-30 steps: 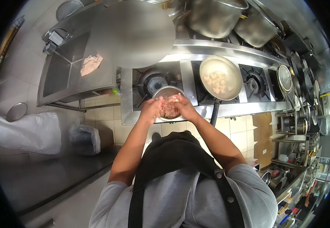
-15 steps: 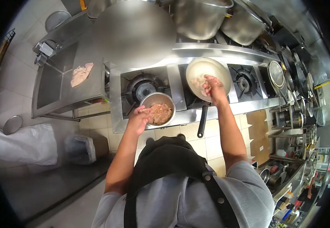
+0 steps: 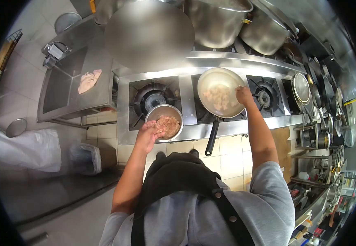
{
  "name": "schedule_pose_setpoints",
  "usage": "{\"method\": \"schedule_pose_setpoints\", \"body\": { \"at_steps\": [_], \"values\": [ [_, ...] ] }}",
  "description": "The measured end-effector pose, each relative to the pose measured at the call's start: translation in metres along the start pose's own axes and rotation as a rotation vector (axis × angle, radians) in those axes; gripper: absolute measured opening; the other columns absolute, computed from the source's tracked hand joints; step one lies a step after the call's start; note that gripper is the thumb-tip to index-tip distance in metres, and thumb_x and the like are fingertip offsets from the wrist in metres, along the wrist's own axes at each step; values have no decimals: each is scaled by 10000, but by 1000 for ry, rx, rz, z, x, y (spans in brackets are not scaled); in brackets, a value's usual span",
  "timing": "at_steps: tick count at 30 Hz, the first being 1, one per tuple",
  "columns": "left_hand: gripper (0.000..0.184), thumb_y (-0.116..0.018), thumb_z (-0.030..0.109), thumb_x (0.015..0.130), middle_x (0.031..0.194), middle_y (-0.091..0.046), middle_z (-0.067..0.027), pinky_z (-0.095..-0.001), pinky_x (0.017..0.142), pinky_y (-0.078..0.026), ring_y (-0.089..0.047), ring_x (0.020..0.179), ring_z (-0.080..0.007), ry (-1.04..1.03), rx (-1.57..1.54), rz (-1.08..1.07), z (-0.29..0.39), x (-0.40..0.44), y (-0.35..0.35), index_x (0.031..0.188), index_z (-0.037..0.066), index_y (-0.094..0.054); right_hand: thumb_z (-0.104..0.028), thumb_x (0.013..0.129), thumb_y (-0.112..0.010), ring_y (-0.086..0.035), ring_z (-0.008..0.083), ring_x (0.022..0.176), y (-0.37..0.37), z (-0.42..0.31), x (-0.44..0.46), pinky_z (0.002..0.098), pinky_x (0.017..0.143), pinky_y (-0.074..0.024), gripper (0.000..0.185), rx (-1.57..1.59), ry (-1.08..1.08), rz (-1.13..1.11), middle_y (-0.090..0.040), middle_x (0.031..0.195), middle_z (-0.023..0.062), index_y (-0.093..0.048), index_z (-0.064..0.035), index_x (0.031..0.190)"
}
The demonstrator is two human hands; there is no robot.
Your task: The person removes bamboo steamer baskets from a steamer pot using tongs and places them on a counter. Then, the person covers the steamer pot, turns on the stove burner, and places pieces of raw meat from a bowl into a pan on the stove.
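Observation:
A steel bowl (image 3: 178,132) of raw minced meat (image 3: 170,126) stands at the stove's front edge, partly over the left burner. My left hand (image 3: 146,135) reaches across its left rim, fingers curled round some of the pinkish meat. A pale frying pan (image 3: 210,78) with a black handle (image 3: 212,139) sits on the middle burner. Pale, light-pink pieces of meat (image 3: 221,97) lie scattered in its base. At the pan's right rim is my right hand (image 3: 243,95), its fingers curled closed. Whatever those fingers hold, if anything, is hidden.
Large steel pots (image 3: 214,24) stand on the stove's back row. A grey blur (image 3: 149,35) covers the area behind the left burner. To the left is a steel sink (image 3: 61,84) with a crumpled cloth (image 3: 90,81) beside it. Strainers (image 3: 301,88) and pans hang on the right.
My right hand has moved from over the pan's middle to its right rim, uncovering the meat pieces. My left hand reaches slightly further into the bowl. The pan sits slightly further left.

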State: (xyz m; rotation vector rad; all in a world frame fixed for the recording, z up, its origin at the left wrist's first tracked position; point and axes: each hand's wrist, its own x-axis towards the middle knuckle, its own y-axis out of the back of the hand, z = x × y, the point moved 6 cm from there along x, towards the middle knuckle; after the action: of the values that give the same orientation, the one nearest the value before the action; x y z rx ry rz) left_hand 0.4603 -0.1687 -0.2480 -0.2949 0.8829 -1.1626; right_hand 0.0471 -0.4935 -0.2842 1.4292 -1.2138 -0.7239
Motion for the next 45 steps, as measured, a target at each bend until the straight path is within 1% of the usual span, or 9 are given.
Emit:
{"method": "schedule_pose_setpoints", "body": {
  "at_steps": [8,11,13,16,21,25,35,38,45],
  "values": [
    [324,-585,-52,794,977,-555,-116,-382,748,-570,-618,876,-244,-43,146,-20,3,-7,-8,1085,4,-455,-145,791,-565,-624,343,895,38,-27,-15,411,801,-492,169,4,-168,-212,-649,944,186,-695,-110,893],
    [309,-606,-25,801,975,-555,-118,-370,703,-578,-625,845,-237,-53,165,33,4,-4,-3,1069,9,-457,-185,738,-695,-617,349,922,70,-52,-18,408,802,-492,256,-101,-112,-28,-641,1001,179,-676,-106,981],
    [307,-637,11,802,967,-558,-116,-330,640,-573,-632,806,-228,-48,212,63,9,-4,-4,1054,21,-462,-184,710,-747,-642,274,874,73,-84,-16,359,771,-505,339,138,-89,44,-641,999,168,-658,-65,1015],
    [310,-671,37,794,960,-562,-108,-278,572,-544,-631,768,-195,-33,274,57,7,9,2,1033,40,-474,-203,741,-740,-639,195,858,69,-216,-50,288,724,-507,490,834,40,-333,-621,1048,129,-555,-8,1152],
    [281,-688,52,797,934,-619,-78,-231,547,-501,-614,748,-129,-62,238,-42,13,13,-21,1036,32,-542,-240,720,-732,-585,351,947,64,-376,-116,401,823,-475,473,619,477,-400,-589,1068,200,-564,-43,1116],
    [254,-681,64,807,937,-623,-88,-248,565,-504,-608,719,-141,24,223,-56,20,16,-13,1018,26,-544,-227,711,-726,-587,396,867,58,-386,-120,420,784,-481,405,641,386,-294,-602,1019,202,-595,-21,1035],
    [188,-648,91,845,845,-618,-92,-275,585,-526,-611,692,-155,2,152,-127,26,12,-8,974,6,-542,-106,787,-660,-559,60,673,14,-364,-114,235,635,-470,137,1226,-49,-492,-639,769,45,-626,17,834],
    [179,-645,97,848,848,-619,-92,-280,589,-532,-616,701,-159,27,158,-105,23,17,-1,963,7,-542,-141,778,-690,-578,100,688,24,-377,-123,281,653,-481,206,1412,-110,-492,-638,783,93,-618,43,836],
    [197,-665,80,824,895,-630,-101,-257,597,-521,-626,685,-154,5,365,-41,23,16,2,959,-2,-546,-143,724,-677,-589,405,775,44,-387,-128,410,710,-476,234,785,412,-158,-609,827,241,-642,26,881]
  ]
}}
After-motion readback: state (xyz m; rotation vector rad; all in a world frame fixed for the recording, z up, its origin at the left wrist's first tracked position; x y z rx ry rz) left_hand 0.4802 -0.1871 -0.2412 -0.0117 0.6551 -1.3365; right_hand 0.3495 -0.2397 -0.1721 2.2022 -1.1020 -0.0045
